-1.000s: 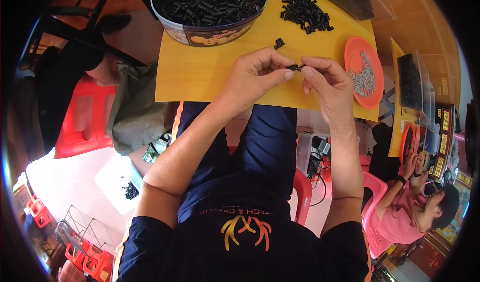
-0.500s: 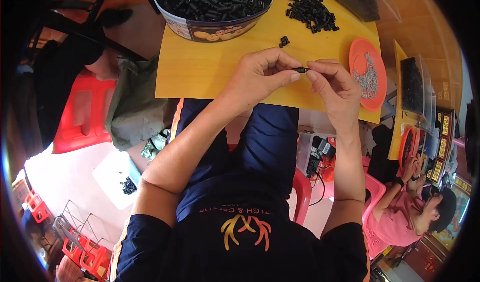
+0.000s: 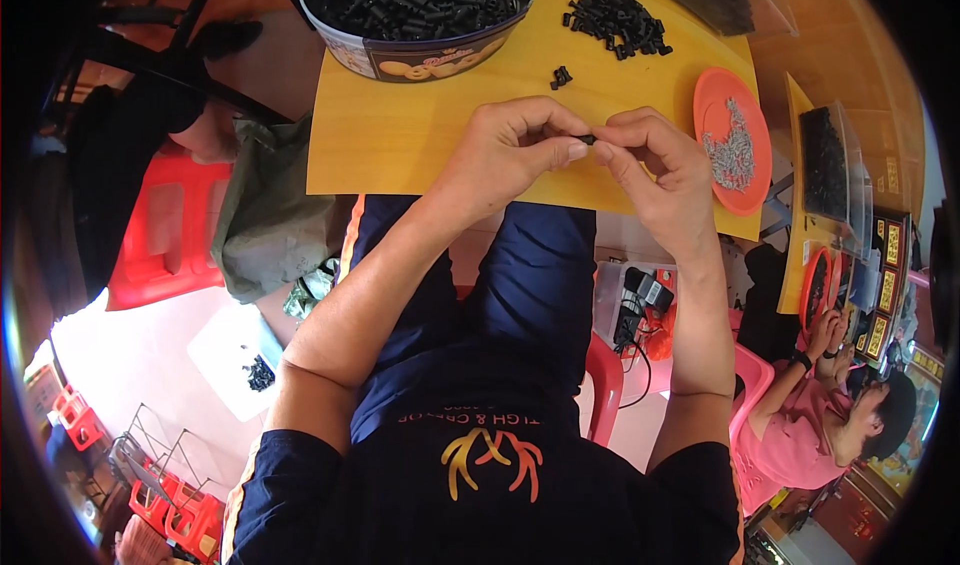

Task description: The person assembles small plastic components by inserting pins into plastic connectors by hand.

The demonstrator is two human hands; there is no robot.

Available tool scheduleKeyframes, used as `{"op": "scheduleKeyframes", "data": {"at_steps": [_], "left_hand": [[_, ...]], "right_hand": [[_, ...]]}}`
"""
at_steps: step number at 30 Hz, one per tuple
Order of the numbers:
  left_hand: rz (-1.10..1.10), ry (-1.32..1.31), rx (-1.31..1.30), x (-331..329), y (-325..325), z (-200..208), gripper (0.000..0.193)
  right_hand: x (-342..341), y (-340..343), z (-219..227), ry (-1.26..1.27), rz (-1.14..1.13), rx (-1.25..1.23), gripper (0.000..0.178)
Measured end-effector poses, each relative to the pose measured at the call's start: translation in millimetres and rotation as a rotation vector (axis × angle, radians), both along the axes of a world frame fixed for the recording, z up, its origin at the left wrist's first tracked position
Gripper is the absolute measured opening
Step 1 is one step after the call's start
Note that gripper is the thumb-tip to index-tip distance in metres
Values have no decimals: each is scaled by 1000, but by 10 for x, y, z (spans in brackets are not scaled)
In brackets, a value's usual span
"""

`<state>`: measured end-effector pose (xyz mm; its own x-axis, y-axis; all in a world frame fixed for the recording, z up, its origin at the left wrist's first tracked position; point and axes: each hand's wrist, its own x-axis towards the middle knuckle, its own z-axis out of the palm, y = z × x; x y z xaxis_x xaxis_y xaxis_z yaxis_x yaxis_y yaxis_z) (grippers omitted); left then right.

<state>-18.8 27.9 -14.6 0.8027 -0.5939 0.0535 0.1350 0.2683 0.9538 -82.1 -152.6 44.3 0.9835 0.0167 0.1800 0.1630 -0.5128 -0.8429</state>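
Note:
Close to the near edge of the yellow table (image 3: 390,150), my two hands meet fingertip to fingertip. A small black plastic part (image 3: 587,140) is pinched between the thumb and forefinger of my left hand (image 3: 500,155). Thumb and forefinger of my right hand (image 3: 660,165) close on its right end, and the fingers cover most of it. A few similar black parts (image 3: 561,78) lie just beyond my hands, with a larger pile of them (image 3: 617,20) farther back. To the right, an orange-red plate (image 3: 757,180) bears small silvery metal pieces (image 3: 733,153), perhaps screws or pins.
An oval tub (image 3: 350,60) full of black parts stands at the far left of the table. At the back right is a clear bin (image 3: 765,0). A person in pink (image 3: 790,435) works at another table on the right. Red stools (image 3: 165,235) stand at left.
Both hands have shifted slightly left, still pinching the black part. My right fingertips now sit closer against the left ones, and less of the part shows. The view has shifted slightly.

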Motion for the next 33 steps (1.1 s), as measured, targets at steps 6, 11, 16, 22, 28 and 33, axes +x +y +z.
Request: {"op": "scheduleKeyframes", "data": {"at_steps": [6, 11, 16, 22, 28, 33], "left_hand": [[20, -86, -19, -6, -17, -54, 12], [-29, 3, -99, -21, -1, 23, 14], [-38, 60, -124, -41, 27, 136, 15], [-18, 16, -96, -67, 65, 194, 16], [-27, -93, 21, -116, 88, 328, 13], [220, -734, 85, -121, 89, 371, 15]], "right_hand": [[-46, 13, 26, 228, -38, 317, 15], [-117, 54, 35, 57, -41, 278, 27], [-137, 45, 25, -59, -71, 172, 29], [-44, -55, 30, -264, 22, -286, 26], [15, -46, 74, -393, 120, -402, 24], [-63, 34, 46, -329, 55, -352, 22]]}}
